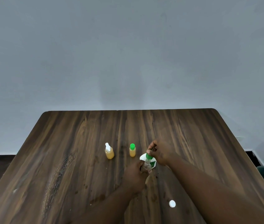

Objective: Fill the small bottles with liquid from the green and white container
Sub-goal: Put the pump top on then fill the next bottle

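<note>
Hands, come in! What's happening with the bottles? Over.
Left hand grips clear small bottle. Right hand pinches green top above it. Spray bottle, green-capped bottle hold orange liquid. Nothing blocking.

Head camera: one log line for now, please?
left hand holds small clear bottle; right hand pinches its green cap; green-and-white container behind; round white cap on wooden table
</note>
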Demonstrator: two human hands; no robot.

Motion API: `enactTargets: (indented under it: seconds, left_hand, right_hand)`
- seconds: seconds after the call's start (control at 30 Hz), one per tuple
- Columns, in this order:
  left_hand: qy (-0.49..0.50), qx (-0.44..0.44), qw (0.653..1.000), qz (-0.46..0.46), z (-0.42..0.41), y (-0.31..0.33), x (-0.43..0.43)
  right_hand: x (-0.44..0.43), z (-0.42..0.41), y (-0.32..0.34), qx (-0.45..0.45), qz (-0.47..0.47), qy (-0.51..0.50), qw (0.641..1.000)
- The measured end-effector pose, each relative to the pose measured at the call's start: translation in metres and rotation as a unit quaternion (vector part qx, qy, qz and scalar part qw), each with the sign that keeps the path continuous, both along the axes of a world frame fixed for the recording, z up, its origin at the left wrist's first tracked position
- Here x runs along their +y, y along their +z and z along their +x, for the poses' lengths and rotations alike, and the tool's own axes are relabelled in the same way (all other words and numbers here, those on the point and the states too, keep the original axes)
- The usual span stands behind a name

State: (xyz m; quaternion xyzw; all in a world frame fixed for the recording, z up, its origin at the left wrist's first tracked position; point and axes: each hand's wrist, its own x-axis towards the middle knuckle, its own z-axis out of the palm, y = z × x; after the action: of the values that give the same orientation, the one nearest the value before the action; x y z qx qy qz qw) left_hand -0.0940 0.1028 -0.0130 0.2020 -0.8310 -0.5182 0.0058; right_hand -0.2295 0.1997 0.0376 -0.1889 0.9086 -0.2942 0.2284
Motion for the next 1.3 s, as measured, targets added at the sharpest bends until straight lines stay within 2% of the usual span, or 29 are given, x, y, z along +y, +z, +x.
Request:
enactTargets:
  seconds: [0.17, 0.57, 0.73, 0.9, 1.13, 1.3]
  left_hand:
    - [-0.013, 0.013, 1.0, -0.014, -0.002, 0.005, -0.001]
    - [-0.022, 0.017, 0.999, -0.033, 0.0, 0.005, 0.0]
    - [-0.01, 0.03, 0.999, -0.034, -0.001, 0.009, -0.001]
    - [-0.012, 0.033, 0.999, -0.037, 0.0, 0.008, -0.002]
    - [-0.019, 0.037, 0.998, -0.046, -0.002, 0.01, -0.004]
    - [-0.019, 0.041, 0.998, -0.039, -0.005, 0.012, -0.005]
  right_hand:
    - [0.002, -0.005, 0.002, 0.001, -0.02, 0.011, 1.0]
    - [0.0, -0.004, -0.006, 0.03, 0.025, 0.02, 0.999]
    - [0.001, -0.011, -0.002, 0.028, 0.004, 0.03, 0.999]
    - [-0.002, -0.007, -0.005, 0.027, 0.033, 0.032, 0.999]
    - [0.0, -0.01, -0.009, 0.039, 0.025, 0.036, 0.998]
    - [-0.002, -0.017, -0.001, 0.008, 0.001, 0.04, 0.999]
